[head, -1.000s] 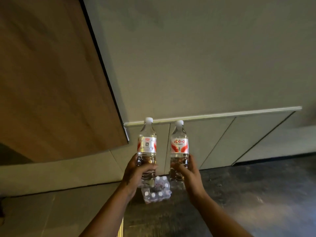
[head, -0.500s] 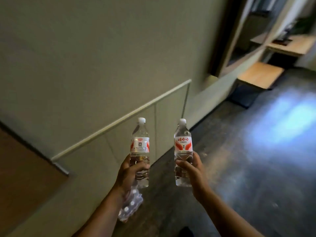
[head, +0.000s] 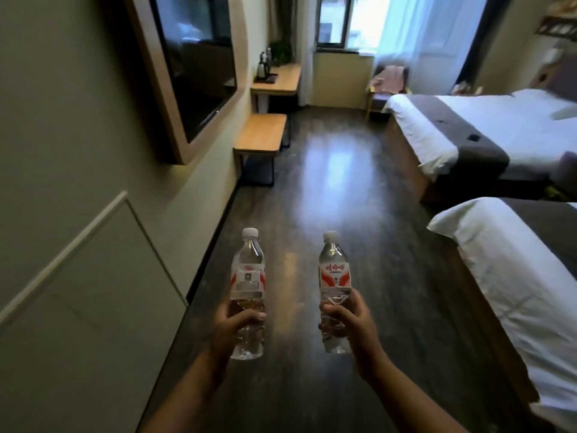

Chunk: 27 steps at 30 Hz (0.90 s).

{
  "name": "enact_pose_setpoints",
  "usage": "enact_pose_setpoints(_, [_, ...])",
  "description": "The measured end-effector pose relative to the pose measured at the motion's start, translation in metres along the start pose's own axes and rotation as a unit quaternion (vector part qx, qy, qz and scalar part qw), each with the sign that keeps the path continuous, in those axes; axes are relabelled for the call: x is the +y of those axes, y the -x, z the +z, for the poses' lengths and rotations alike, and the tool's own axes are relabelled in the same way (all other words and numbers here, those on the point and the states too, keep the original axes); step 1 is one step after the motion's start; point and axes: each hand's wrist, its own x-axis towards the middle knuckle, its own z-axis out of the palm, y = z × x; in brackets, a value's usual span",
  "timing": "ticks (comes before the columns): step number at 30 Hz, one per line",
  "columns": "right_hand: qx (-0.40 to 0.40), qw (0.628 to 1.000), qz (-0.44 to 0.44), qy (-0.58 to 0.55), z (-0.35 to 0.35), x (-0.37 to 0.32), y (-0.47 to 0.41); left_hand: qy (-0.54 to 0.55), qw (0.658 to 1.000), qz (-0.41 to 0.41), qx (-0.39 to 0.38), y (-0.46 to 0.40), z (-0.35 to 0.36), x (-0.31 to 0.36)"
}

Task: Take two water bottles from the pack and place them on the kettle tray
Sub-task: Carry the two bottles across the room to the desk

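Observation:
My left hand (head: pixel 232 331) grips the lower half of one clear water bottle (head: pixel 248 270) with a white cap and red-and-white label, held upright. My right hand (head: pixel 351 323) holds a second, matching bottle (head: pixel 334 276) the same way, about a hand's width to the right. Far ahead, a dark kettle tray (head: pixel 269 79) with a steel kettle (head: pixel 263 67) on it sits on a wooden desk (head: pixel 285 81) by the window. The bottle pack is out of view.
A dark wooden floor (head: pixel 337 182) runs from me to the desk. A low wooden bench (head: pixel 260 135) and a wall-mounted TV (head: pixel 193 67) line the left wall. Two white beds (head: pixel 487 132) stand on the right, and a chair (head: pixel 388 82) by the window.
The view has swung right from the wall and the pack on the floor to face down the room. Both hands still hold their bottles upright, now slightly further apart.

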Motion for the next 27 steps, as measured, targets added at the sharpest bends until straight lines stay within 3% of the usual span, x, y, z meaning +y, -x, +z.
enact_pose_setpoints(14, [0.065,0.997,-0.022,-0.043,-0.134,-0.067,-0.193,-0.042,0.997,-0.011,-0.068,-0.206,0.18,0.038])
enact_pose_setpoints(20, [0.067,0.997,-0.011,-0.044,-0.149,-0.087,-0.295,-0.038,0.997,-0.008,-0.061,-0.301,0.216,0.065])
enact_pose_setpoints(27, [0.077,0.997,-0.014,-0.027,-0.151,-0.113,-0.471,-0.035,0.997,-0.009,-0.067,-0.479,0.249,0.106])
